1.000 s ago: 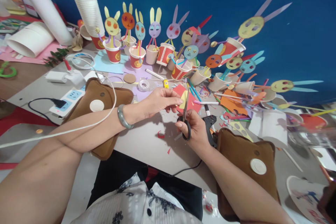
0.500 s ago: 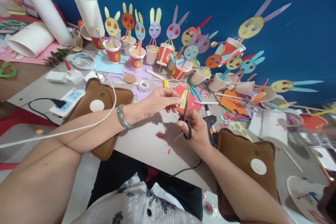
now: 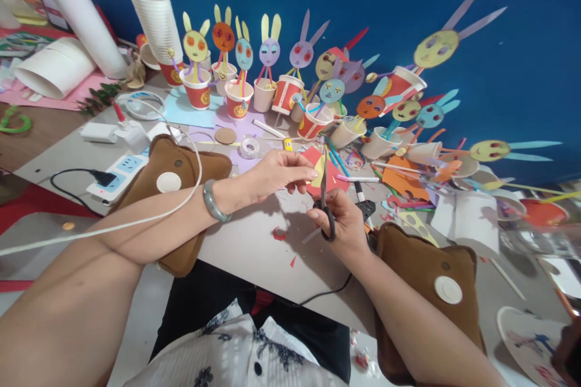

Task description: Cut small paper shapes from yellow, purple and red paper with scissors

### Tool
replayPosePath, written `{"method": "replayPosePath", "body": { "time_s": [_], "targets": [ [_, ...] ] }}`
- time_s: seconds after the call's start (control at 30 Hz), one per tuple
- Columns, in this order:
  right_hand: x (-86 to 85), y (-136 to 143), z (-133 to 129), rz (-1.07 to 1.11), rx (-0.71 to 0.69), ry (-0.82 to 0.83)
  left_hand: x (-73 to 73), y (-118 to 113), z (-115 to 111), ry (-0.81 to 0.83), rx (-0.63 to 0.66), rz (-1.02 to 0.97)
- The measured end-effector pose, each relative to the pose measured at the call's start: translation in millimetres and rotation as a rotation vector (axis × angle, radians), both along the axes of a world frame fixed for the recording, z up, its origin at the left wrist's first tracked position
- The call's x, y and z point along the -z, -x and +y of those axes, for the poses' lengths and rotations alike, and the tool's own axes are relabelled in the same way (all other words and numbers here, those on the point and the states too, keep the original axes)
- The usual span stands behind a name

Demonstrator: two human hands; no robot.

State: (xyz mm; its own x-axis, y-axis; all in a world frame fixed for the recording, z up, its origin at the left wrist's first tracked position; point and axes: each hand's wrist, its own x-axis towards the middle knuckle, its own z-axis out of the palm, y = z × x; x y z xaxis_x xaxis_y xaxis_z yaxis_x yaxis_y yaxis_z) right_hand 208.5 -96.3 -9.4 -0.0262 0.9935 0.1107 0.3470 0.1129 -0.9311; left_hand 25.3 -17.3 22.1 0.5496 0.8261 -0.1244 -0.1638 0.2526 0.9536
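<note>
My left hand (image 3: pixel 284 176) pinches a small yellow paper piece (image 3: pixel 319 170) between thumb and fingers. Black-handled scissors (image 3: pixel 327 217) are in my right hand (image 3: pixel 342 224), with their blades pointing up along the right side of the yellow piece. Behind the blades a red paper sheet (image 3: pixel 333 180) lies on the table. Small red scraps (image 3: pixel 279 234) lie below my hands. How far the blades are apart is hard to tell.
Paper cups with rabbit-faced figures (image 3: pixel 195 87) line the back by the blue wall. Brown cushions (image 3: pixel 426 290) lie at both sides. A white cable crosses over my left forearm. A power strip (image 3: pixel 122 172) sits at left, orange paper (image 3: pixel 403 178) at right.
The scissors and my right hand have shifted very slightly to the right. My left hand keeps its pinch on the yellow paper, almost unmoved.
</note>
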Motion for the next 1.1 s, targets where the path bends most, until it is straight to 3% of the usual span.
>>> {"method": "replayPosePath", "body": {
  "time_s": [0.8,1.1],
  "targets": [
    [-2.7,-7,7,0.014,0.018,0.069,-10.6,2,-1,-0.014,-0.008,0.019],
    [-5.2,-6,3,0.046,0.094,-0.079,-7.6,1,0,0.002,-0.015,0.043]
  ]
}}
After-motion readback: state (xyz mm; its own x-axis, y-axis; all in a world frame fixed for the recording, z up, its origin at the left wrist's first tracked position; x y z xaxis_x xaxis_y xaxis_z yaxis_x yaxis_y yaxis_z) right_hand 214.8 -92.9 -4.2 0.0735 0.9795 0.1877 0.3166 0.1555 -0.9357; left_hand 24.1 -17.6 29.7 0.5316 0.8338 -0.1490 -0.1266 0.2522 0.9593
